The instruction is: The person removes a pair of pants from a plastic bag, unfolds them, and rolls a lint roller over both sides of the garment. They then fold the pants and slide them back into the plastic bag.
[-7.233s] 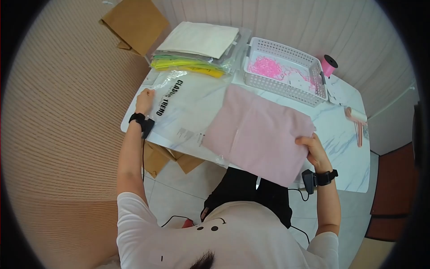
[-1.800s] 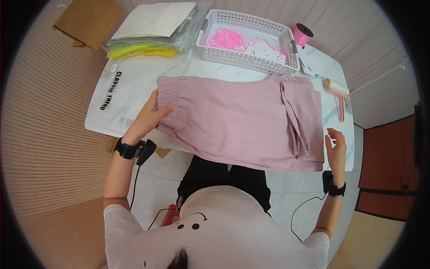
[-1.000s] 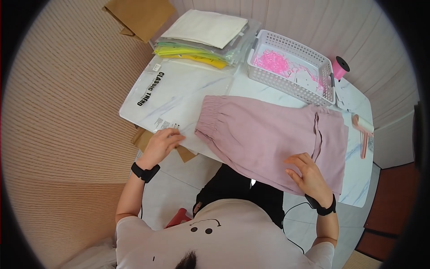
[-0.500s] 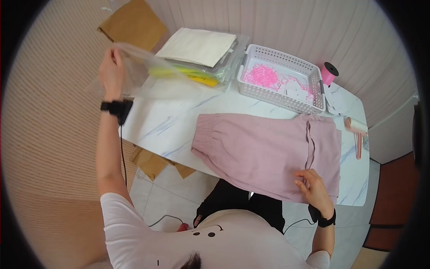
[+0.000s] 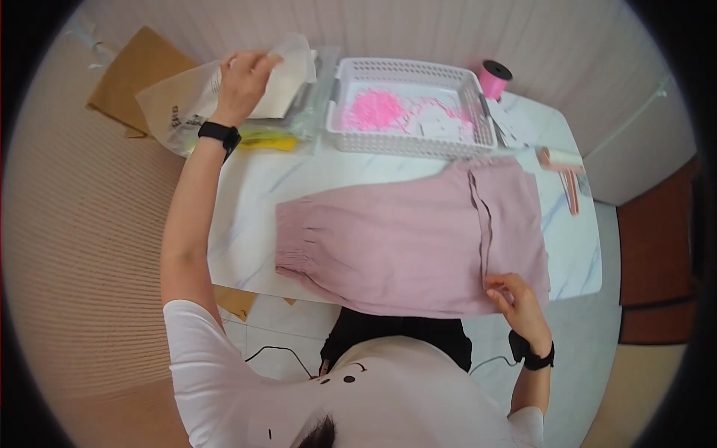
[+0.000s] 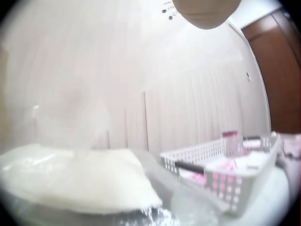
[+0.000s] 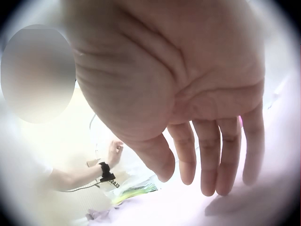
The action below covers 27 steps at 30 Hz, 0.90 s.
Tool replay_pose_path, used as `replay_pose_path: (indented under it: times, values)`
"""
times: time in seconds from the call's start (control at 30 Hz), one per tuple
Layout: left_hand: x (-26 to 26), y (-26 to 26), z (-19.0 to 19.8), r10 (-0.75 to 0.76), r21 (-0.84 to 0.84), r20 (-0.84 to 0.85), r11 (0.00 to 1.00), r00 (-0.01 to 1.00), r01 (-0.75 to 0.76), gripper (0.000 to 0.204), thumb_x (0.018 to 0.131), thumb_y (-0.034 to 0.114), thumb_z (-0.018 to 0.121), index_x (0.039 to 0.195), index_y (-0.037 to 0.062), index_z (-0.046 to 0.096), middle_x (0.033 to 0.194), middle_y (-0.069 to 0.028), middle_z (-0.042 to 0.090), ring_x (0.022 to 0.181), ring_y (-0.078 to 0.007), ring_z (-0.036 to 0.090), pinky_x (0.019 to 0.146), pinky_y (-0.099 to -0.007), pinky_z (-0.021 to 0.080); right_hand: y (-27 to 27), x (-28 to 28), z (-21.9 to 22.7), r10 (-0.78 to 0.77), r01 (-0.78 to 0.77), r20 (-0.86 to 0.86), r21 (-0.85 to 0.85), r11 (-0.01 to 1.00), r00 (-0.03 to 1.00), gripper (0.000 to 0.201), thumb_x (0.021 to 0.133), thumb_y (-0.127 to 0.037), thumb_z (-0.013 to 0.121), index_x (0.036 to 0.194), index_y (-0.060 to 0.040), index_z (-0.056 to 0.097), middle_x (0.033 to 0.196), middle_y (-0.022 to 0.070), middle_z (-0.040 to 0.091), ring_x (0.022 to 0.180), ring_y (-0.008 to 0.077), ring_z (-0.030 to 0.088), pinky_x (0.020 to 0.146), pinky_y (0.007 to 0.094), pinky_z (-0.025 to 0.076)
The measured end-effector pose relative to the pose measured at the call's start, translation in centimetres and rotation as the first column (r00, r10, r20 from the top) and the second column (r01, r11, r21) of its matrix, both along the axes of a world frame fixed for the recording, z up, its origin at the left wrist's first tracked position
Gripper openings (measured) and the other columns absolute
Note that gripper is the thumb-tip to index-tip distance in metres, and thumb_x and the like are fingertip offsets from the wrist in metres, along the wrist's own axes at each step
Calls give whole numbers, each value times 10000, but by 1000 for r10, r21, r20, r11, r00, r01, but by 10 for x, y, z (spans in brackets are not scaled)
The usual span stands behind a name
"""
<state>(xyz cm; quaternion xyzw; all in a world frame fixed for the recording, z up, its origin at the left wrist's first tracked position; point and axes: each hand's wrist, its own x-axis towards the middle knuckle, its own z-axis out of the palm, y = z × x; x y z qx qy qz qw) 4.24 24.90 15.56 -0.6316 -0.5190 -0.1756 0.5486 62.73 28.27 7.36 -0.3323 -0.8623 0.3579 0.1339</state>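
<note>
Pink trousers lie folded lengthwise across the table, their gathered waistband to the left. Up at the back left, my left hand pinches a translucent printed plastic bag, which hangs over the stack of packed items. In the left wrist view, part of that hand shows at the top, above a cream packet. My right hand is at the trousers' near right edge, fingers loosely bent and gripping nothing; whether they touch the cloth I cannot tell. The right wrist view shows this hand with its fingers extended.
A white basket with pink paper shreds stands at the back, beside a pink ribbon spool. A roller lies at the right. Yellow packets are in the stack; a brown paper bag is behind it.
The pink garment, earlier a smaller folded piece, has been spread wider. My left hand let go of it, picked up the plastic bag and carried it back over the stack. My right hand stays near the trousers.
</note>
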Motion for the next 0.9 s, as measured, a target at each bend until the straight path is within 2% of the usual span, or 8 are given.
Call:
replay_pose_path:
  times: [0.07, 0.3, 0.43, 0.53, 0.6, 0.7, 0.8, 0.9]
  values:
    - [11, 3, -24, -20, -220, -57, 975, 998, 7, 302, 784, 82, 592, 1059, 208, 598, 1006, 22, 552, 961, -122, 540, 952, -368, 331, -2, 2, 7, -52, 53, 9, -58, 997, 999, 198, 845, -82, 647, 1030, -16, 624, 972, 132, 626, 900, 282, 606, 762, 342, 493]
    - [11, 15, -59, -68, -448, -108, 894, 992, 13, 269, 808, 80, 533, 1060, 174, 525, 1050, 10, 531, 1014, -137, 526, 1002, -392, 330, -2, 0, 1, -68, 77, 75, -127, 989, 995, 217, 836, -97, 664, 1035, -21, 626, 1024, 127, 616, 949, 285, 586, 835, 346, 475]
    - [2, 12, -94, 126, -407, 181, 913, 975, -43, 294, 823, 71, 509, 1111, 120, 535, 1007, -37, 567, 980, -190, 559, 929, -399, 395, 0, -3, -2, -95, 91, 1, 274, 957, 996, 438, 778, -201, 731, 1146, -31, 565, 1190, 164, 546, 1099, 338, 500, 930, 413, 418]
    - [9, 4, -76, 380, -322, 50, 881, 924, -345, 305, 817, 75, 522, 1117, 101, 572, 944, -52, 576, 940, -203, 571, 869, -385, 426, 4, -8, -7, -203, 153, 64, 452, 879, 977, 606, 729, -252, 767, 1229, -38, 500, 1271, 190, 493, 1170, 381, 438, 971, 470, 373]
    - [-12, 4, -64, 422, -273, -36, 868, 906, -415, 304, 809, 76, 534, 1105, 101, 598, 918, -47, 571, 909, -201, 577, 847, -380, 437, 8, -6, -30, -232, 102, 192, 518, 849, 954, 671, 709, -237, 771, 1269, -40, 457, 1298, 202, 472, 1186, 400, 418, 979, 501, 354]
    - [-30, 14, -37, 489, -210, -25, 850, 872, -483, 299, 805, 74, 545, 1090, 117, 626, 903, -36, 573, 871, -197, 589, 831, -378, 448, 18, -2, -46, -243, 51, 268, 567, 822, 932, 559, 721, -157, 727, 1220, -23, 512, 1212, 195, 544, 1162, 351, 463, 951, 447, 396]
    - [-47, 32, -19, 465, -106, 4, 880, 885, -462, 314, 808, 72, 548, 1102, 144, 633, 897, -26, 574, 838, -188, 597, 822, -377, 453, 41, 22, -63, -265, 131, 181, 536, 834, 947, 393, 732, -76, 654, 1113, -5, 586, 974, 186, 644, 942, 306, 593, 786, 373, 473]
    - [-47, 48, -1, 399, 61, 38, 914, 916, -401, 330, 813, 76, 551, 1121, 166, 631, 881, -23, 572, 824, -178, 597, 818, -374, 455, 47, 25, -39, -556, 550, -28, 196, 812, 831, 262, 751, -48, 599, 1006, 6, 625, 690, 141, 610, 631, 218, 587, 585, 310, 456]
